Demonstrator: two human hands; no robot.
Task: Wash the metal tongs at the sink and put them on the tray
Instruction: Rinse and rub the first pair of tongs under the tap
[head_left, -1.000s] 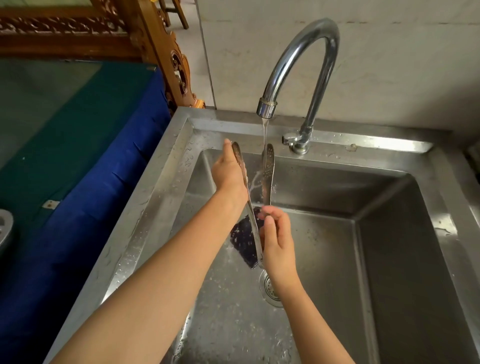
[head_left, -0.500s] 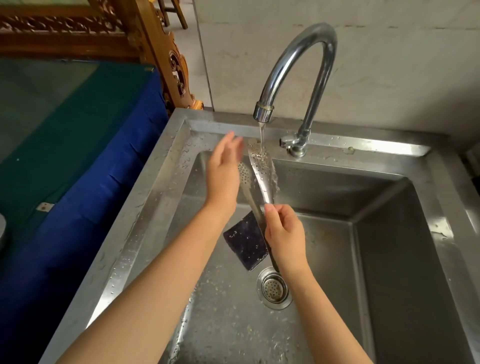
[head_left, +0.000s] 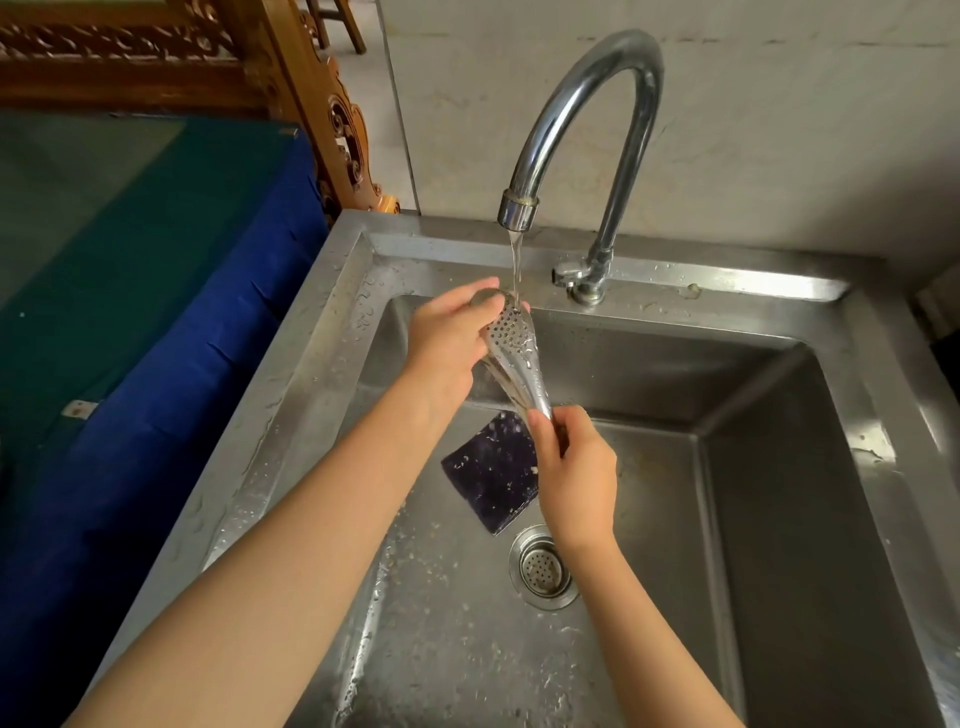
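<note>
The metal tongs (head_left: 517, 358) are held tilted over the steel sink (head_left: 779, 467), their perforated tips up under the running water from the curved tap (head_left: 587, 104). My left hand (head_left: 449, 343) wraps around the upper, perforated end, fingers over the tip. My right hand (head_left: 576, 478) grips the lower handle end of the tongs. The two tong arms lie pressed close together. No tray is in view.
A dark sponge pad (head_left: 493, 473) lies on the sink floor beside the drain strainer (head_left: 543, 571). A table with a blue and green cloth (head_left: 156, 312) stands to the left. Carved wooden furniture (head_left: 311, 104) is behind it. A wall stands right behind the tap.
My left hand went from open and flat beside the tongs to closed around their perforated end. The tongs' arms have come together and stay under the stream.
</note>
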